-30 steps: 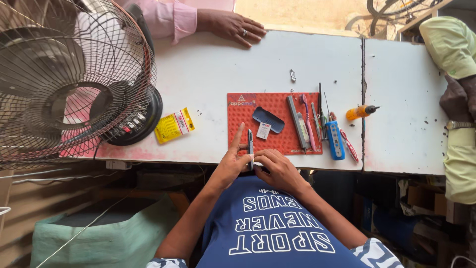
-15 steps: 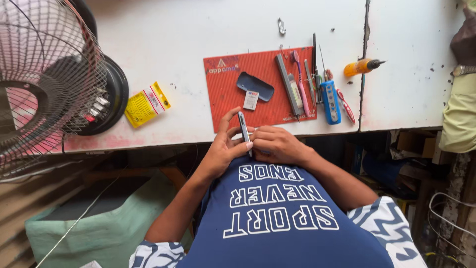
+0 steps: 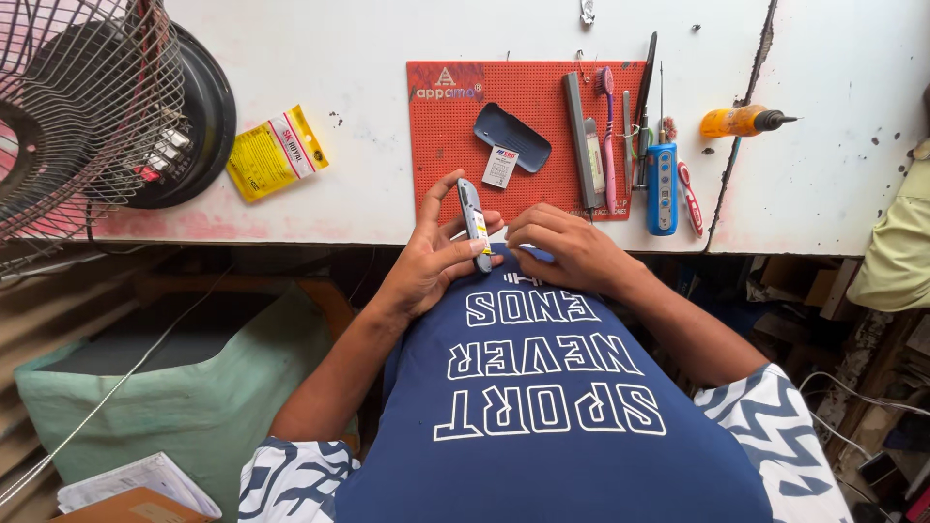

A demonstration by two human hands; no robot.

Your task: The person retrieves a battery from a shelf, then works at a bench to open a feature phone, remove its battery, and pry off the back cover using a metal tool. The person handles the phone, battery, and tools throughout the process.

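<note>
Phone body [image 3: 474, 223]: smooth grey plastic. Work mat [image 3: 523, 145]: matt orange rubber, dimpled. Tabletop [image 3: 368, 58]: white paint, scuffed and stained.

A stained white worktable [image 3: 291, 58] stands in daylight above cluttered dark shelving [image 3: 823, 291].

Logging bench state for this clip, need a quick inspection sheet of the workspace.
Surface: white worktop, stained, with a red mat.
Job's things: small phone edge-on between both hands; dark back cover and white battery on the mat.
Clutter: toothbrush, blue tool, orange bottle, yellow packet.
Grippers: left hand grips the phone; right hand touches it.
Cables: thin wire below bench.
Surroundings: fan, green bag.
</note>
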